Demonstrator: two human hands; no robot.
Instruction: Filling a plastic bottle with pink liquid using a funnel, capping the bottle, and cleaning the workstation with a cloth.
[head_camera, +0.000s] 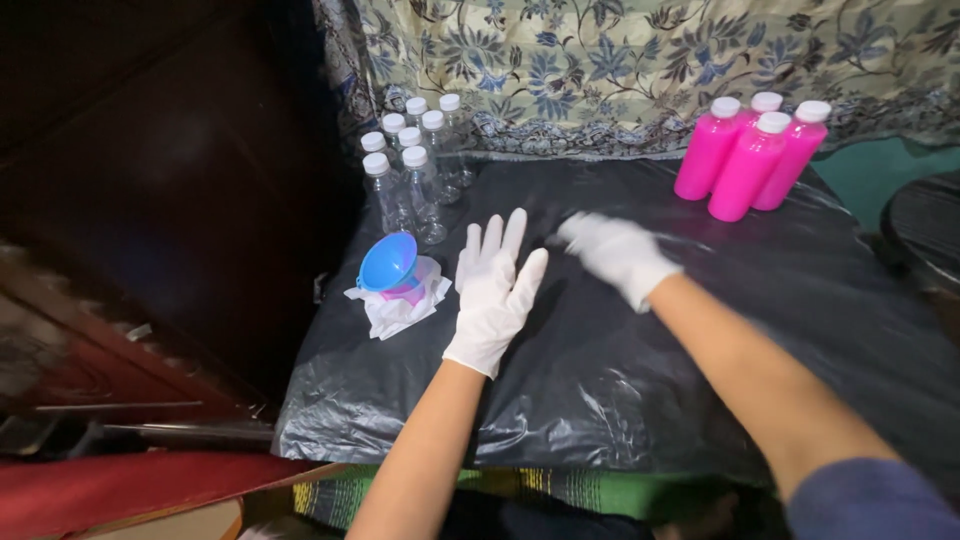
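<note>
Left hand (493, 290) in a white glove, flat and fingers spread, empty, pressed on the black plastic sheet (620, 390) covering the desk. Right hand (615, 255), gloved too, blurred, loosely open, holding nothing, just above the sheet. Blue funnel (388, 262) on crumpled white tissue (392, 308) just left of the left hand. Capped clear empty bottles (415, 165) behind; four pink filled bottles (752, 155) far right.

Both gloved hands lie open on the black plastic sheet (600, 380): left hand (495, 290) flat, fingers spread, beside a blue funnel (388, 262) on crumpled tissue (395, 310); right hand (615, 255) blurred. Empty clear bottles (415, 165) stand far left, pink filled bottles (750, 155) far right.
</note>
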